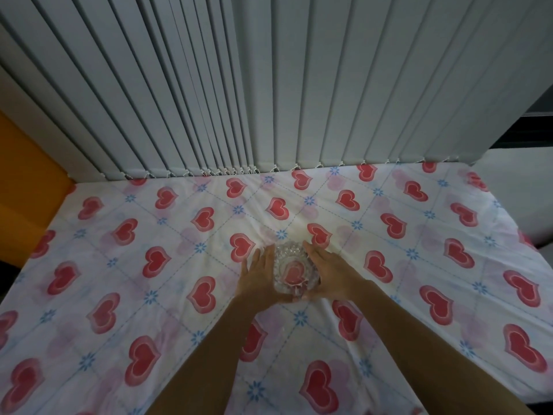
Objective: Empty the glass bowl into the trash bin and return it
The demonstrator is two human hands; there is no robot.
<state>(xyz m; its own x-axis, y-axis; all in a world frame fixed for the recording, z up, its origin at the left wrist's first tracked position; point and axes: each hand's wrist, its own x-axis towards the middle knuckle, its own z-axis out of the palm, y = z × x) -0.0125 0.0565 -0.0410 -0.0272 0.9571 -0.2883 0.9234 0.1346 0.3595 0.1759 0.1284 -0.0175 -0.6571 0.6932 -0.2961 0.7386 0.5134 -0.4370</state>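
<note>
A small clear glass bowl [294, 268] with a beaded rim sits on the heart-patterned cloth near the middle of the table. A red heart of the cloth shows through its bottom; I see nothing inside it. My left hand [259, 273] cups its left side and my right hand [327, 272] cups its right side, thumbs meeting at the near edge. Both hands touch the glass. No trash bin is in view.
The table [419, 265] is covered by a white cloth with red hearts and blue flowers. Grey vertical blinds [269, 85] hang along its far edge. An orange panel [27, 181] stands at the left, and a dark window frame [526, 130] at the right.
</note>
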